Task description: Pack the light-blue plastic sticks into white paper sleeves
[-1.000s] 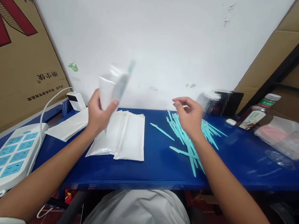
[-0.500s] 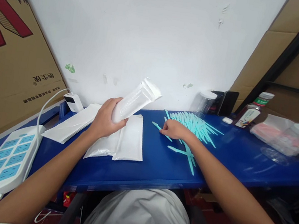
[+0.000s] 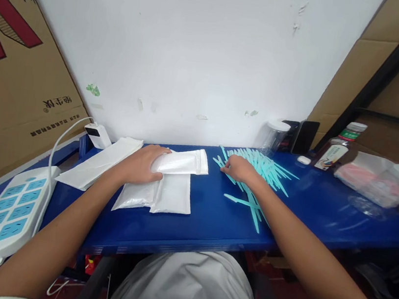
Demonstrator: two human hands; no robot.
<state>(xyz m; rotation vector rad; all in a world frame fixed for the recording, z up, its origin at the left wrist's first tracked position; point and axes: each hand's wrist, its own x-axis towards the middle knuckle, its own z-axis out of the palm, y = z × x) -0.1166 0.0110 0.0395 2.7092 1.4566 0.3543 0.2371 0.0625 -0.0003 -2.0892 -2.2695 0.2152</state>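
My left hand [image 3: 144, 162] is closed around the left end of a white padded mailer [image 3: 183, 162], fingers over it and thumb at its near edge. That mailer lies across two other white mailers [image 3: 172, 195] flat on the blue table. My right hand [image 3: 238, 169] is pinched at the left side of a heap of teal eyebrow razors [image 3: 265, 167]. The fingers grip one razor [image 3: 230, 178], mostly hidden under them, and more razor ends poke out just left of the hand. A few razors [image 3: 240, 201] lie crossed nearer me.
Folded white sheets or mailers [image 3: 101, 161] lie left, beside a white device [image 3: 98, 136] and a power strip [image 3: 7, 219]. At the right stand clear jars [image 3: 279, 126], dark phones [image 3: 305, 137], a bottle [image 3: 336, 149] and a pink-filled bag [image 3: 369, 181]. A wall rises behind.
My left hand has lowered the raised mailer onto the others. My right hand has shifted slightly right and up, toward the razor heap.
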